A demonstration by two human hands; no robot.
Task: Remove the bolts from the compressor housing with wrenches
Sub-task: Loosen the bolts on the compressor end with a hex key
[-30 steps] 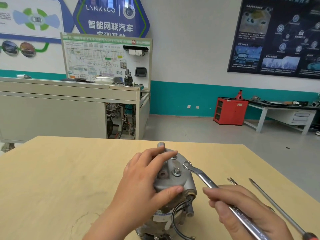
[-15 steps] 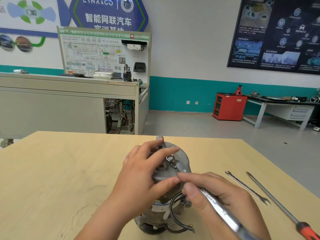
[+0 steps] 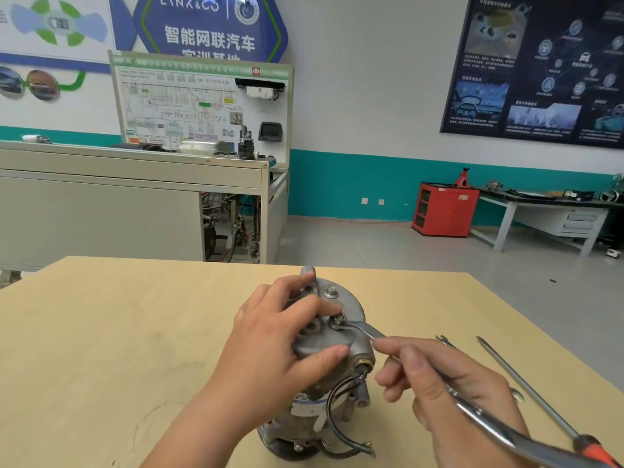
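A grey metal compressor housing [image 3: 351, 346] stands on end on the wooden table [image 3: 101, 349], with a black cable looping off its side. My left hand [image 3: 277, 336] grips its top, fingers over the cap and thumb on the near edge. My right hand [image 3: 449, 393] holds a long silver wrench [image 3: 368, 331] by its shank. The wrench's open jaw sits on a bolt [image 3: 337, 319] in the middle of the cap. A second bolt [image 3: 331, 292] stands free further back on the cap.
To the right on the table lie a thin open-ended wrench [image 3: 444, 341] and a long screwdriver [image 3: 526, 390] with a red and black handle. The table's right edge runs close behind them. A grey workbench and a red cabinet stand beyond on the floor.
The wrench came in from the right of the cap and its jaw now sits on the centre bolt. My right hand slid nearer the housing. My left hand kept its grip.
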